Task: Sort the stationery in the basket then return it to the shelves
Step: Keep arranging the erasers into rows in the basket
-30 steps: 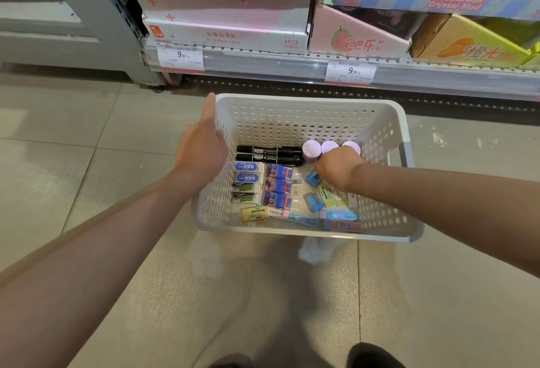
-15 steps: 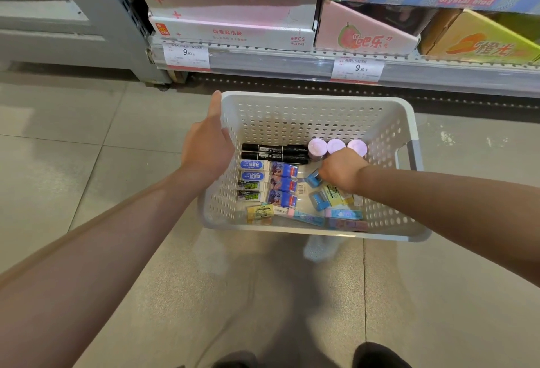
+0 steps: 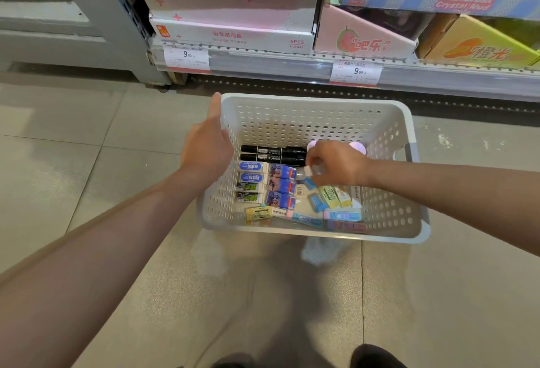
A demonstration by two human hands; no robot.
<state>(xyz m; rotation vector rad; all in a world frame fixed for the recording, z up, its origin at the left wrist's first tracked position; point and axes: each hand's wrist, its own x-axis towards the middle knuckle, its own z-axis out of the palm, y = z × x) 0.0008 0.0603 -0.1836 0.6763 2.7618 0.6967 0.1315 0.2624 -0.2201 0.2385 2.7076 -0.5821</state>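
Basket: one white perforated basket (image 3: 309, 122), held over the tiled floor (image 3: 87, 163) in front of the low shelf (image 3: 292, 65).
Markers: two black markers (image 3: 273, 154) lying side by side at the far end of the basket floor.
Blue erasers: two blue-sleeved erasers (image 3: 251, 171) stacked in a column at the left, just near of the markers.
Dark-label erasers: two (image 3: 248, 192), next down the same column.
Picture erasers: three with printed sleeves (image 3: 282, 185) in a column just right of those.
Loose pieces: a mixed scatter of yellow, blue and pink erasers (image 3: 330, 209) along the near and right part; the count is unclear.
Lilac caps: one round cap (image 3: 358, 147) plain at the far right, others hidden behind the hand.
Left hand: left hand (image 3: 206, 151) wrapped over the basket's left rim, thumb laid along the outside, fingers curled inside.
Right hand: right hand (image 3: 336, 164) reaching into the basket, fingertips (image 3: 309, 170) pinched on a small pale piece; what it is cannot be told.
Price tags: two (image 3: 187, 56) on the shelf edge, both reading 9.90.
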